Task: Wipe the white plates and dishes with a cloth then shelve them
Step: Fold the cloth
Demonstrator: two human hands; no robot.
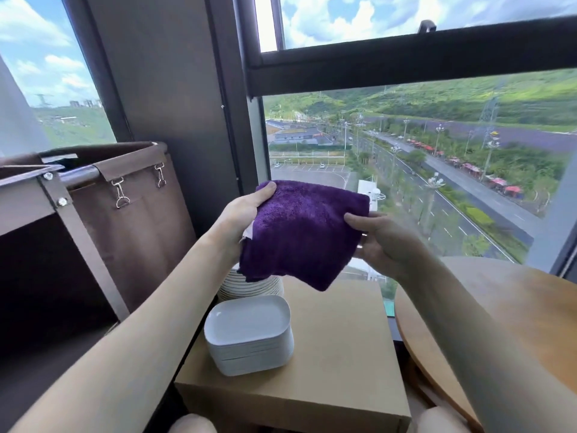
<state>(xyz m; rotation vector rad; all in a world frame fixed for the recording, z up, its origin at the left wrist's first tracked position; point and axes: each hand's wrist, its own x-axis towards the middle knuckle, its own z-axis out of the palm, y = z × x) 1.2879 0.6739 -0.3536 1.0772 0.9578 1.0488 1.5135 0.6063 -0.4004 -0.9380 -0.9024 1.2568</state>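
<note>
Both hands hold a purple cloth [306, 232] up in front of the window. My left hand [246, 214] grips its left edge, thumb over the top corner. My right hand [384, 239] holds its right side, thumb on the cloth, and a sliver of a white dish shows under the cloth by the fingers. Below, a stack of white rectangular dishes [248, 335] sits on a cardboard box [337, 354]. Behind that stack stands a pile of round white plates [249, 287], partly hidden by the cloth.
A brown fabric cart with a metal frame [93, 214] stands at the left. A round wooden table [505, 307] lies to the right of the box. A large window [437, 151] fills the wall straight ahead.
</note>
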